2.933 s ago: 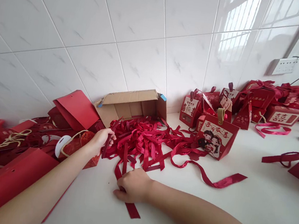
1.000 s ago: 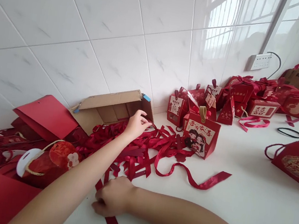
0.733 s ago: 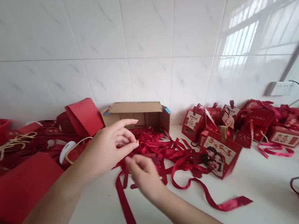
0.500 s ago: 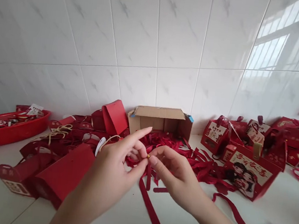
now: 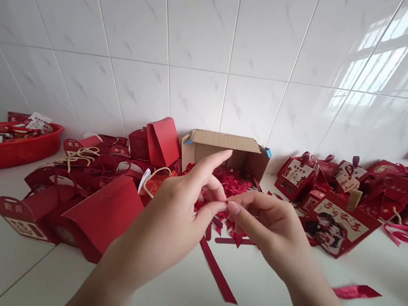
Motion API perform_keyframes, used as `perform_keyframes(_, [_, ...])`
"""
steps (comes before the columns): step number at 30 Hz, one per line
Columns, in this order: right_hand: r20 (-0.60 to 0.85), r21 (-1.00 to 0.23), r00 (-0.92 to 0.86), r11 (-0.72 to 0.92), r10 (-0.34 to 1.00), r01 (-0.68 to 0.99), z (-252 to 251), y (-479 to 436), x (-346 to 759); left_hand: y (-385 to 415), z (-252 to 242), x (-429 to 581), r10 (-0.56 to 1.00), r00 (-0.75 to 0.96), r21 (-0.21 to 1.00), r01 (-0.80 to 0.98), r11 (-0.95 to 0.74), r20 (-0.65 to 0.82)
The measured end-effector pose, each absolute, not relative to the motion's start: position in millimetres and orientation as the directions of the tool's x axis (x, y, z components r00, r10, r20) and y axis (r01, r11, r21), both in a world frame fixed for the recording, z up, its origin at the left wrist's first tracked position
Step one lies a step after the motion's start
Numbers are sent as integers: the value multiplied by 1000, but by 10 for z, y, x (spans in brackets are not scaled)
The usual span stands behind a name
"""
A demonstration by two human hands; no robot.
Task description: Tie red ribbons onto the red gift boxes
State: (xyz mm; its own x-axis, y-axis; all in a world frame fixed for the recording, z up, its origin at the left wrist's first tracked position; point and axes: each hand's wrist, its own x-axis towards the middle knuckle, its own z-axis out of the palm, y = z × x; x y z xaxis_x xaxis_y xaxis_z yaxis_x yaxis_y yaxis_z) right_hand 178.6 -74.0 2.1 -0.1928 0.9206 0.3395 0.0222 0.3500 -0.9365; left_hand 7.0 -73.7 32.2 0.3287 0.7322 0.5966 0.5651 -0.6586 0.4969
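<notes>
My left hand (image 5: 180, 209) pinches with thumb and fingertips, its index finger raised and pointing up to the right. My right hand (image 5: 273, 226) pinches too, and the fingertips of both hands meet. Between them is a tiny gold-coloured piece (image 5: 227, 202), almost wholly covered by the fingers; its exact kind is unclear. Below the hands a dark red ribbon (image 5: 219, 274) runs down to the right over the white tabletop; I cannot tell whether it joins what I hold. Behind the hands lies a heap of red ribbons (image 5: 235, 182).
An open cardboard box (image 5: 226, 141) lies against the tiled wall, ribbons spilling out. Folded red gift boxes (image 5: 107, 213) crowd the left, near a red basin (image 5: 14, 154) of packets. Finished-looking printed gift boxes (image 5: 340, 224) stand right. A loose ribbon (image 5: 358, 292) lies at front right.
The view has shifted, and both hands appear a little further right, still pinched together. The gold-coloured piece shows less between the fingertips. My right forearm now covers part of the loose ribbon.
</notes>
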Motion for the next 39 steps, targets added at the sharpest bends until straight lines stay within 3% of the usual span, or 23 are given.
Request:
perform_keyframes(9, [315, -932, -153, 275, 937, -235, 4, -708, 1883, -657, 294, 235, 768, 232, 639, 441, -630, 598])
perform_keyframes(14, [311, -913, -88, 272, 946, -303, -30, -618, 1894, -414, 323, 158, 730, 319, 648, 335, -684, 605])
perform_keyframes(18, [350, -879, 42, 343, 936, -332, 14, -615, 1956, -56, 246, 4, 783, 329, 632, 464, -621, 528])
perform_keyframes(22, [418, -844, 127, 436, 900, -311, 88, -658, 2080, 371, -148, 55, 923, 288, 530, 757, -382, 254])
perform_keyframes(28, [469, -809, 178, 501, 865, -306, 130, -682, 2190, 759, -874, 302, 962, 271, 448, 856, -259, 39])
perform_keyframes(33, [470, -820, 165, 498, 867, -281, 136, -711, 2184, 813, -1108, 338, 970, 243, 463, 858, -221, 13])
perform_keyframes(39, [474, -810, 198, 513, 858, -285, 131, -665, 2234, 789, -857, 292, 957, 277, 662, 703, -261, 82])
